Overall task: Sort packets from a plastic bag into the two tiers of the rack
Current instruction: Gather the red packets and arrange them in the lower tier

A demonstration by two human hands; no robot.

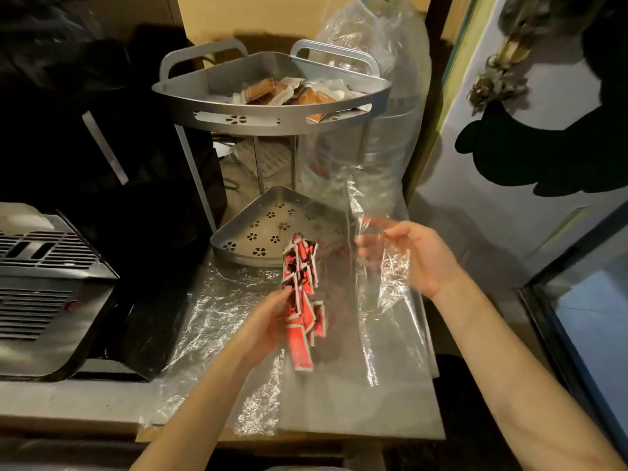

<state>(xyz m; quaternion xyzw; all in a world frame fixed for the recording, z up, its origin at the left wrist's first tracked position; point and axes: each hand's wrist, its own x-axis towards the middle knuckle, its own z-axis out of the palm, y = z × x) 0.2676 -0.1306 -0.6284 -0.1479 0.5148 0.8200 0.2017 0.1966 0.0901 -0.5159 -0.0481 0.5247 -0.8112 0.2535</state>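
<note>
While print stays unreadable, left hand (268, 321) gripping red packets (302, 300), right hand (418, 260) pinching clear bag (370, 300).

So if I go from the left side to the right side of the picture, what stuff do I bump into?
Black machine with vents → left hand → red packets → right hand, which holds the clear plastic bag → glass-fronted cabinet.
</note>
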